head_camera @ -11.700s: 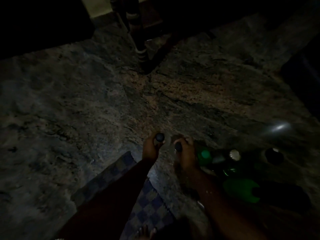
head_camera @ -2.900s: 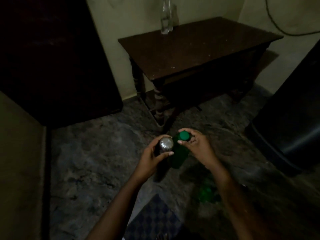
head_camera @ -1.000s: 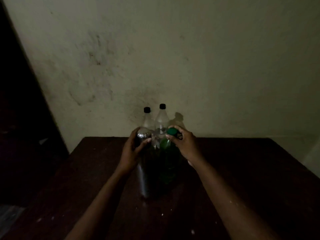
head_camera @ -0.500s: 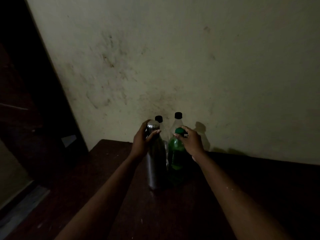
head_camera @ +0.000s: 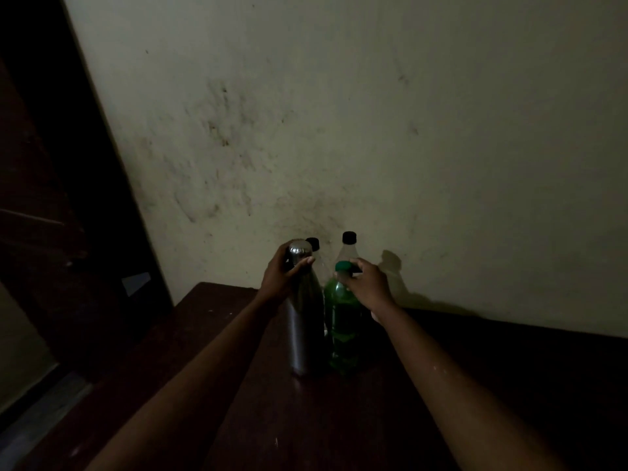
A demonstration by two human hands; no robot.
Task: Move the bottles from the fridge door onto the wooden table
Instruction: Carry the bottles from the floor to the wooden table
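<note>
The steel bottle (head_camera: 303, 328) and the green plastic bottle (head_camera: 341, 324) stand upright side by side on the wooden table (head_camera: 516, 375), almost touching. The left hand (head_camera: 279, 278) grips the steel bottle at its neck, thumb across the front just under the rounded silver cap. The right hand (head_camera: 367, 283) pinches the green bottle's green cap between thumb and curled fingers. Just behind them, close to the wall (head_camera: 390, 130), stand two clear bottles with black caps, the left one (head_camera: 314, 244) and the right one (head_camera: 347, 251).

The steel body hides its contents. The green bottle glows translucent, but any liquid level is lost in the dim light. Only the caps and shoulders of the clear bottles show; their bodies are covered by the front pair and the hands, so what they hold cannot be told.

The bottles' bases sink into shadow on the dark tabletop. The table's left edge runs diagonally down toward the lower left, beside a dark door (head_camera: 51, 198). Bare tabletop spreads to the right of the bottles and in front of them, between the forearms.
</note>
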